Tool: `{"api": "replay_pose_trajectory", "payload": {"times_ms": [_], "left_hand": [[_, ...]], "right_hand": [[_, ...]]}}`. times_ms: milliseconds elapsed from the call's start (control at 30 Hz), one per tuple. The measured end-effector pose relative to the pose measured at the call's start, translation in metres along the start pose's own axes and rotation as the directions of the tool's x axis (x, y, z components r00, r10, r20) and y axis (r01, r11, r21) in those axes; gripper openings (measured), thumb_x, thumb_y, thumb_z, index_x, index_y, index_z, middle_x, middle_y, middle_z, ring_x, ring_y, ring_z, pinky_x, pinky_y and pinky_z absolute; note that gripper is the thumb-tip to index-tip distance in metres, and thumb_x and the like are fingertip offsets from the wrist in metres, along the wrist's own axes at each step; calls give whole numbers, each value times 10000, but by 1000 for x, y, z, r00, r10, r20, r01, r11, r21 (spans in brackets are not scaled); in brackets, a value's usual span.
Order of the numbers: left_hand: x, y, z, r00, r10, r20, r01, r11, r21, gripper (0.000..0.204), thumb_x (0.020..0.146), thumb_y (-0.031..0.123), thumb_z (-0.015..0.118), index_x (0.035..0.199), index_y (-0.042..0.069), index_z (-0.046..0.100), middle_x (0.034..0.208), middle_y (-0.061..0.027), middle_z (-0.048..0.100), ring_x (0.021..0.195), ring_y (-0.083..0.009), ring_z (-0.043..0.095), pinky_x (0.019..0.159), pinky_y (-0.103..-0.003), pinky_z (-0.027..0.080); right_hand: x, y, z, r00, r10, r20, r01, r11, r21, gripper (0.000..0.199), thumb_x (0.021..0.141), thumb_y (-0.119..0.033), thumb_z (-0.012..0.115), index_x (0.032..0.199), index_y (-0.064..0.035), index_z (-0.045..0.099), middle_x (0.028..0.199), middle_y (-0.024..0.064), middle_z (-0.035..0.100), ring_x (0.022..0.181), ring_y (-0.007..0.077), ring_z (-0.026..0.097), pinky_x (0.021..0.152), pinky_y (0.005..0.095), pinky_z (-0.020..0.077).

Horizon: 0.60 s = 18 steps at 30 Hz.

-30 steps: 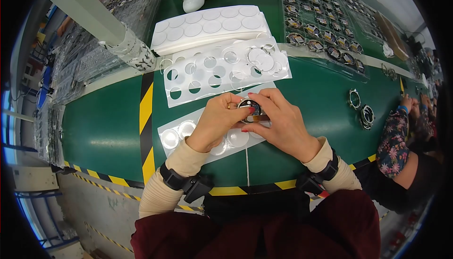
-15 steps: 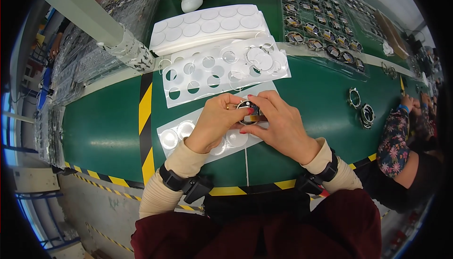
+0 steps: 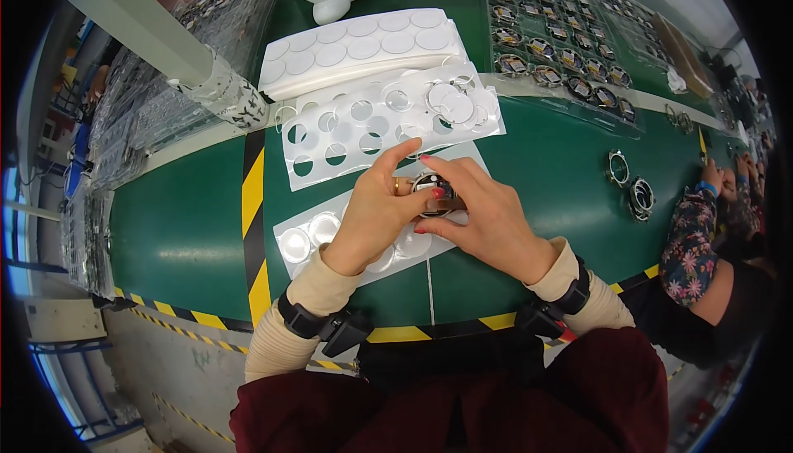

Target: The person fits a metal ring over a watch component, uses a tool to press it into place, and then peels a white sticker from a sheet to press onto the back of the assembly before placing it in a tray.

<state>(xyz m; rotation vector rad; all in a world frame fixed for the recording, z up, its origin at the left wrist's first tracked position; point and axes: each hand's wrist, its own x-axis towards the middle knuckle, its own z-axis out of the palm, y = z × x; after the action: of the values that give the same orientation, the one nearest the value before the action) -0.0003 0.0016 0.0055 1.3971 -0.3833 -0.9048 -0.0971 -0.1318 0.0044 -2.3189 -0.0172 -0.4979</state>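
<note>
Between my hands is a small round watch case (image 3: 427, 183) with a metal rim and electronic parts inside. My left hand (image 3: 369, 215) grips its left side, thumb pressed on the parts and index finger raised off the rim. My right hand (image 3: 493, 220) closes round the right side, index finger at the top and thumb below. A brownish strip, perhaps a flex cable, shows by the fingertips; my fingers hide the rest. Underneath lies a white sheet of round clear stickers (image 3: 295, 246).
Behind my hands lie a punched white sheet (image 3: 307, 141) and a stack of circle sheets (image 3: 277, 81). A fan (image 3: 330, 9) stands beyond. Trays of round assemblies (image 3: 570, 61) sit back right. Metal rings (image 3: 641, 199) lie right, near a co-worker's sleeved arm (image 3: 690, 246). A post (image 3: 153, 28) rises left.
My left index finger has lifted from the case and now points up and away. My right index finger has shifted slightly left along the top. The case stays in about the same place.
</note>
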Motion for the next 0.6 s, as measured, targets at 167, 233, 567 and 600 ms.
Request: {"api": "replay_pose_trajectory", "payload": {"times_ms": [167,233,567,600], "left_hand": [[-1,4,1,999,-18,45,19,1000,-19,621,765,-93,535,1331,-17,290,834,-84,614,651,-90,570,561,-192,445],[-1,2,1,999,4,38,-4,1000,6,630,760,-101,531,1335,-8,293,843,-88,618,666,-91,575,562,-195,450],[0,-3,3,998,30,51,-30,1000,4,618,788,-84,537,1344,5,284,861,-93,625,722,-110,599,594,-224,488],[1,-3,1,998,33,49,-32,999,-28,618,793,-73,538,1348,8,277,850,-90,622,716,-105,591,589,-221,483]], "right_hand": [[0,0,-2,998,-22,66,21,1000,18,545,628,-190,776,1097,-62,529,936,75,543,724,210,601,619,288,497],[0,1,-3,996,-37,84,35,999,31,547,632,-185,773,1105,-67,525,935,75,546,723,208,596,619,289,493],[-2,6,3,995,-74,60,68,993,93,577,640,-142,765,1150,-67,505,1025,79,559,740,203,588,642,267,504],[-1,5,4,998,-53,41,48,992,120,589,636,-128,766,1158,-65,501,1043,80,559,750,196,590,648,262,506]]}}
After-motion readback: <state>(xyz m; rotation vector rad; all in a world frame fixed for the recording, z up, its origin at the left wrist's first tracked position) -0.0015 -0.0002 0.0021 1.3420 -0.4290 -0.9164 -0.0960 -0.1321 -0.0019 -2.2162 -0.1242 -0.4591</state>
